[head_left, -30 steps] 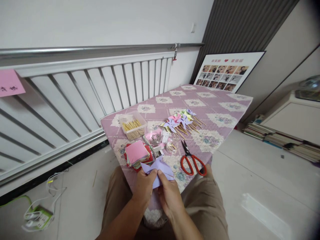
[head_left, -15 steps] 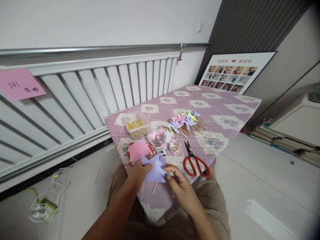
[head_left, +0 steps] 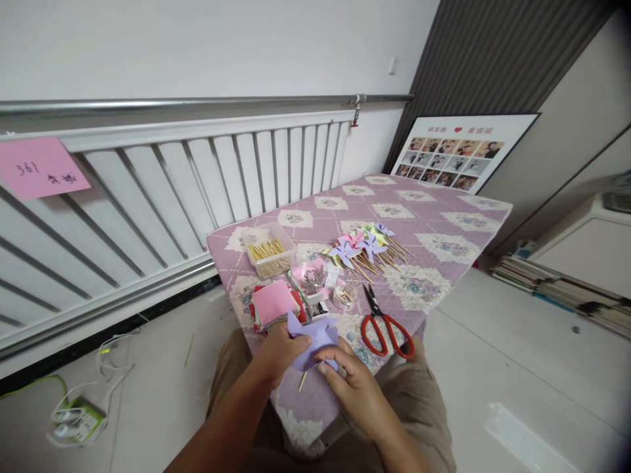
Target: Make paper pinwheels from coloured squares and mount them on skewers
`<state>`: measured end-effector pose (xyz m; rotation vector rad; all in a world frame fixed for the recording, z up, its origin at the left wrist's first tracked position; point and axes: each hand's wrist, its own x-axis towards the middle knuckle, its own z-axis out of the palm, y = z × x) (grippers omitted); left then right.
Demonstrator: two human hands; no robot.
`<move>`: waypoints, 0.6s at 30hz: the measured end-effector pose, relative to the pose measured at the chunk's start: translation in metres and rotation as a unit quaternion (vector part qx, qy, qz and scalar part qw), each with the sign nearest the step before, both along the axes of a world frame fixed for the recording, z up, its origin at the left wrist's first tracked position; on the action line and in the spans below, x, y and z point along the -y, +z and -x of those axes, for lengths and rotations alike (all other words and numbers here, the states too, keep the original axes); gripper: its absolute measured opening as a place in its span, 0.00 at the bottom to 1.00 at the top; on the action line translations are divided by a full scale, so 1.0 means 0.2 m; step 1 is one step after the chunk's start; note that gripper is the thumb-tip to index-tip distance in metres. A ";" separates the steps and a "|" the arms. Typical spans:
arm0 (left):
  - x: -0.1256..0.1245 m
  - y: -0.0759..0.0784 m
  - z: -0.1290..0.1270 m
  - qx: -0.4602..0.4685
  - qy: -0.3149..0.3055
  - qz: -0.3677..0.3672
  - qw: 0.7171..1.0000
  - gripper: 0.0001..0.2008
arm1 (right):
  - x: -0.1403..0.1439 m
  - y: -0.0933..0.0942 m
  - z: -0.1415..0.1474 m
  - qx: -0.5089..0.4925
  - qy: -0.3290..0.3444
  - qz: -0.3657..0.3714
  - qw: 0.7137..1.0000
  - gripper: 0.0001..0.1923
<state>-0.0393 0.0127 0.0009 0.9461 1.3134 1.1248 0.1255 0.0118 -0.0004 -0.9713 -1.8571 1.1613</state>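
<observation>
Lilac paper pinwheel (head_left: 315,338) pinched by fingers of left hand (head_left: 276,351) and right hand (head_left: 357,391), lower centre; loose grip could drop its stick (head_left: 302,381) off the tabletop (head_left: 444,223) edge.

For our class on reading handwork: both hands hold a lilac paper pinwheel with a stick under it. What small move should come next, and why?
Probably press the folded tips flat at the centre. The left hand and right hand pinch the lilac pinwheel over the table edge, with the stick jutting below.
</observation>
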 end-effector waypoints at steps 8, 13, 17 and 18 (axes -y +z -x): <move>0.03 -0.02 -0.02 -0.050 0.003 0.003 0.999 0.04 | 0.00 -0.05 0.04 -0.038 -0.089 0.003 0.995 0.08; 0.04 -0.02 -0.03 -0.036 0.000 0.002 0.999 0.04 | 0.01 -0.04 0.07 -0.045 -0.145 -0.012 0.988 0.10; 0.04 0.02 -0.04 -0.023 -0.007 0.009 1.000 0.04 | 0.01 -0.04 0.08 -0.024 -0.158 -0.037 0.986 0.10; 0.05 0.02 -0.04 -0.023 -0.005 0.016 1.000 0.04 | 0.01 -0.04 0.08 -0.017 -0.156 -0.040 0.987 0.10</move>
